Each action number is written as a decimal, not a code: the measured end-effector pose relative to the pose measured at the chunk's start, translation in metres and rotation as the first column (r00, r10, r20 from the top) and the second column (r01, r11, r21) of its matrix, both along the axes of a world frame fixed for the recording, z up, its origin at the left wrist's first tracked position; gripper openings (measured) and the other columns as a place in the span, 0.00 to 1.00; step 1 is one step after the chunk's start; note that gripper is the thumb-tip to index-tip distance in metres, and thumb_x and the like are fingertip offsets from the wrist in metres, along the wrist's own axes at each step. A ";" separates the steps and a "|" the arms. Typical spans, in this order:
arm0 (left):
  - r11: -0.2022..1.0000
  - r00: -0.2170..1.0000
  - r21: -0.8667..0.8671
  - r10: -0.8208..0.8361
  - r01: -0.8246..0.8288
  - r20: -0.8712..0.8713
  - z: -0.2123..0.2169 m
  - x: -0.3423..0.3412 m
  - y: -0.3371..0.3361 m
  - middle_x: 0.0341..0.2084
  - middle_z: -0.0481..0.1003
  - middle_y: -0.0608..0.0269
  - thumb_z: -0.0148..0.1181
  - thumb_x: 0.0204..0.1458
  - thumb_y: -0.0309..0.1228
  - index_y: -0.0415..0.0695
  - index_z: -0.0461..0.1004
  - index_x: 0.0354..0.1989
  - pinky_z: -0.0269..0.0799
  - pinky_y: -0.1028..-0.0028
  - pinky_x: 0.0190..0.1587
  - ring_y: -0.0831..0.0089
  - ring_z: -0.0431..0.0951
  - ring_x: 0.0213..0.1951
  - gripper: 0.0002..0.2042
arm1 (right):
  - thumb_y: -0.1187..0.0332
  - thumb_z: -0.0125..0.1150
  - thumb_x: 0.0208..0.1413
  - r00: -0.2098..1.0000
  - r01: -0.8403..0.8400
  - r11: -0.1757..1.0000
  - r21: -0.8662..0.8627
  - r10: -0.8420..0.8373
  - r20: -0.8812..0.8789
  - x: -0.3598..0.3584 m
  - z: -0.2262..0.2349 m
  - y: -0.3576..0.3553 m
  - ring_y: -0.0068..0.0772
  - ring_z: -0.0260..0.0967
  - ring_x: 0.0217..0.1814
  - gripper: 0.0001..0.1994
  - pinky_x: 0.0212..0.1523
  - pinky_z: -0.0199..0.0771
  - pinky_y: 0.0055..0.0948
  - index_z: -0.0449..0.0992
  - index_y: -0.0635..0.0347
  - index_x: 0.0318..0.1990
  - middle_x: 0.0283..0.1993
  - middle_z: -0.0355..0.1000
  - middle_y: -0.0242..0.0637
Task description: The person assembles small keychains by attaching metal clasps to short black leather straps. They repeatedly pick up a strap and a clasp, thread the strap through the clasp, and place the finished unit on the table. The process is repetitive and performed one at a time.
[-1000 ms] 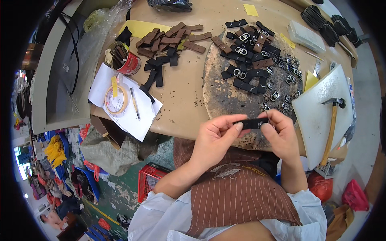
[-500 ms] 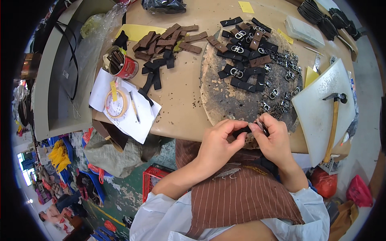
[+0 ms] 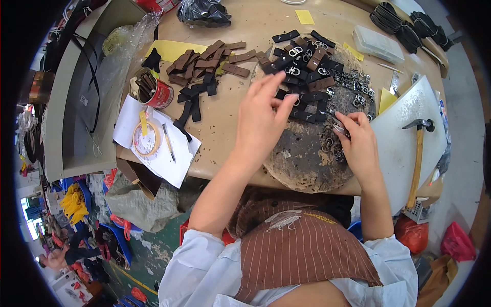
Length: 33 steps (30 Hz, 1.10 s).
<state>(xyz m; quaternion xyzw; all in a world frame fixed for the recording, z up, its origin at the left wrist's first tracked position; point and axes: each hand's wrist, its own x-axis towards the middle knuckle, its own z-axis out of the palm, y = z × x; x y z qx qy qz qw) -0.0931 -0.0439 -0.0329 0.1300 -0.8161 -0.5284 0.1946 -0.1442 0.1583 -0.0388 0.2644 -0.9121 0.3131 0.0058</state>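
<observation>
My left hand (image 3: 262, 123) reaches forward over a round dark work pad (image 3: 307, 156), fingers spread, with the fingertips on a pile of black leather strips with metal buckles (image 3: 302, 61). My right hand (image 3: 359, 143) rests on the pad's right side. Its fingertips pinch a small metal buckle (image 3: 337, 125) at the edge of a scatter of loose buckles (image 3: 358, 87). To the left of the pad, brown leather strips (image 3: 209, 56) and plain black strips (image 3: 192, 102) lie on the tan table.
A red can (image 3: 159, 94), a tape roll (image 3: 146, 138) and a pen (image 3: 168, 135) sit on white paper (image 3: 171, 163) at the left. A hammer (image 3: 417, 153) lies on a white board (image 3: 399, 110) at the right. A clear plastic box (image 3: 378, 43) and bundled black straps (image 3: 404, 28) are at the back.
Both hands held one black strip close to my body. Now the left hand has stretched out to the pile and the right hand has moved to the loose buckles.
</observation>
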 end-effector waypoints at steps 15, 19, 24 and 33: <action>0.139 0.915 0.989 -0.403 0.048 0.012 -0.022 0.078 0.037 0.39 0.74 0.56 0.51 0.55 0.26 0.36 0.67 0.49 0.75 0.78 0.39 0.73 0.77 0.38 0.14 | 0.79 0.65 0.37 0.914 -0.385 0.879 -0.282 0.405 0.015 0.046 0.020 -0.010 0.20 0.65 0.25 0.09 0.22 0.66 0.18 0.76 0.59 0.29 0.34 0.65 0.34; 0.365 0.908 0.930 -0.399 0.031 0.127 -0.017 0.084 0.032 0.36 0.75 0.57 0.52 0.54 0.24 0.36 0.69 0.46 0.76 0.79 0.38 0.75 0.77 0.36 0.12 | 0.75 0.67 0.39 0.903 -0.364 0.836 -0.410 0.425 0.067 0.048 0.017 -0.007 0.25 0.67 0.29 0.11 0.25 0.68 0.21 0.77 0.59 0.34 0.36 0.66 0.35; 0.454 0.903 0.885 -0.416 0.106 0.105 -0.007 0.090 0.030 0.33 0.76 0.58 0.54 0.52 0.23 0.35 0.71 0.42 0.76 0.79 0.37 0.76 0.77 0.34 0.10 | 0.72 0.69 0.38 0.849 -0.378 0.815 -0.439 0.494 0.185 0.044 0.023 -0.004 0.25 0.66 0.31 0.15 0.26 0.66 0.21 0.77 0.60 0.38 0.34 0.68 0.35; 0.490 0.894 0.864 -0.430 0.115 0.126 -0.003 0.095 0.028 0.30 0.76 0.59 0.54 0.52 0.24 0.35 0.72 0.39 0.74 0.80 0.35 0.78 0.77 0.32 0.08 | 0.73 0.69 0.38 0.801 -0.476 0.758 -0.447 0.583 0.137 0.041 0.022 -0.008 0.26 0.66 0.26 0.11 0.24 0.66 0.22 0.77 0.60 0.32 0.28 0.69 0.35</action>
